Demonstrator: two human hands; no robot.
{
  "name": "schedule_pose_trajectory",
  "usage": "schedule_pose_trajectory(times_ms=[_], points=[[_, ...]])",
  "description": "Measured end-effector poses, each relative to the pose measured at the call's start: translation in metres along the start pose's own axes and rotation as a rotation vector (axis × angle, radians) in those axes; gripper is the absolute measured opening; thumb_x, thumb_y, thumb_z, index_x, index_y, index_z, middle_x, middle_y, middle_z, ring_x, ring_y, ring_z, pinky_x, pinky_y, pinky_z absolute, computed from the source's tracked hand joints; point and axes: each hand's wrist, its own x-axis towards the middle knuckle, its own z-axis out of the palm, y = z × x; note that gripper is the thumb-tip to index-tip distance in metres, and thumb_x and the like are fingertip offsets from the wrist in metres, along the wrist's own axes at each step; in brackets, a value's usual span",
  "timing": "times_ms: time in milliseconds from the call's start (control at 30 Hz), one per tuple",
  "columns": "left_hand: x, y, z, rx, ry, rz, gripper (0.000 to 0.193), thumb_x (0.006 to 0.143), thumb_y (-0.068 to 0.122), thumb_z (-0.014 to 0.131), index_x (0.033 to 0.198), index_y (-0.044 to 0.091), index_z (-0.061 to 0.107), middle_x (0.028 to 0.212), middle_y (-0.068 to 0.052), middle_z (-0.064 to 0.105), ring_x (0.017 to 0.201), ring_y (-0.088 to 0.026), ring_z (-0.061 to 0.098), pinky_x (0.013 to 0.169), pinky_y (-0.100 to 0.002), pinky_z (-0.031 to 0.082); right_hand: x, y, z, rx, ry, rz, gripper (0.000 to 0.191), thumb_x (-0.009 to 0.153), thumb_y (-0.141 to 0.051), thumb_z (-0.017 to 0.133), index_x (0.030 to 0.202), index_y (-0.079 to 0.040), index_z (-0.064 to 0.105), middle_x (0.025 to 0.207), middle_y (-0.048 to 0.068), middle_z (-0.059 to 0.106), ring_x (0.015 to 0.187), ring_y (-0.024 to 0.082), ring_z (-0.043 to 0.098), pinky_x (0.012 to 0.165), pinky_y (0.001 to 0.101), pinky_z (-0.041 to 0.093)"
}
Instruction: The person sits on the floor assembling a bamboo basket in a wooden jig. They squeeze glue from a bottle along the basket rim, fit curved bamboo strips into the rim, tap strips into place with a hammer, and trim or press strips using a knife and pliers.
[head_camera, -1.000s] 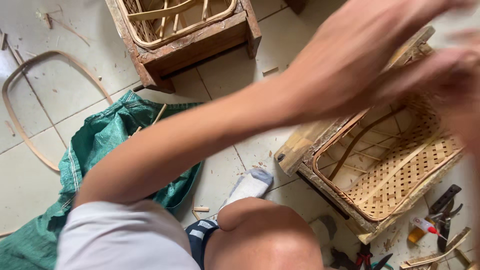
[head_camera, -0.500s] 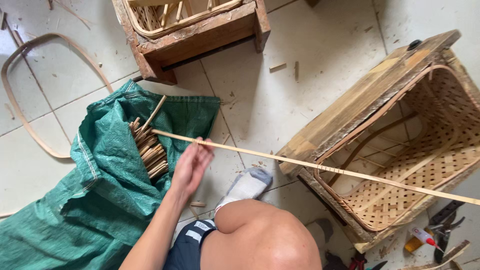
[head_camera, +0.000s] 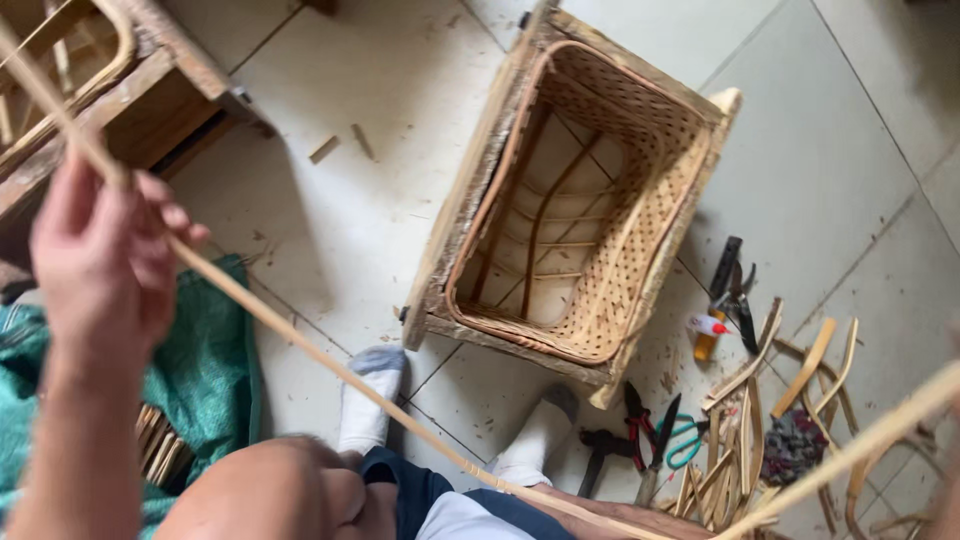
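Lifted since half a second ago, my left hand now sits high at the left of view, fingers closed around the strip, which was lower and flatter across the floor before. From that grip the strip runs diagonally down past my knee and socks toward the bottom edge; a blurred pale length at lower right looks like its far part. My right hand is out of view, so I cannot tell its fingers. Below, the basket, half woven, sits in its wooden frame, now central rather than at right. Pliers and scissors lie beside offcuts; the green sack is under my left arm. I judge the strip drawn free and raised, not yet touching the basket.
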Motion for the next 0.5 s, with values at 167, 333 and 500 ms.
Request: schedule_pose_trajectory(times_ms=[167,333,500], points=[[0.09,0.053,0.15,0.871,-0.489,-0.099,0.039,0.111,0.02,0.052,0.146,0.003,0.058,0.097,-0.01,0.068,0.074,-0.017,0.067,0.067,-0.037,0.064,0.03,0.027,0.049,0.028,-0.179,0.123,0.03,0.114,-0.015,0.048,0.137,-0.005,0.064,0.075,0.004,0.061,0.051,0.008,0.054,0.04,0.0197,0.045],[0.087,0.034,0.267,1.366,-0.87,-0.355,0.047,0.096,0.033,0.063,0.143,0.035,0.059,0.091,-0.003,0.076,0.066,-0.016,0.067,0.067,-0.034,0.061,0.033,0.041,0.051,0.153,-0.152,-0.019,0.034,0.114,-0.01,0.046,0.147,-0.014,0.056,0.083,0.002,0.065,0.053,0.003,0.053,0.042,0.0169,0.046],[0.065,-0.021,0.272,1.279,-1.123,-0.359,0.049,0.098,0.034,0.057,0.147,0.033,0.058,0.086,-0.005,0.075,0.061,-0.014,0.064,0.055,-0.035,0.062,0.03,0.034,-0.036,0.238,-0.037,-0.069,0.025,0.119,-0.012,0.05,0.142,-0.018,0.061,0.07,0.0,0.06,0.047,0.006,0.052,0.044,0.0207,0.047]])
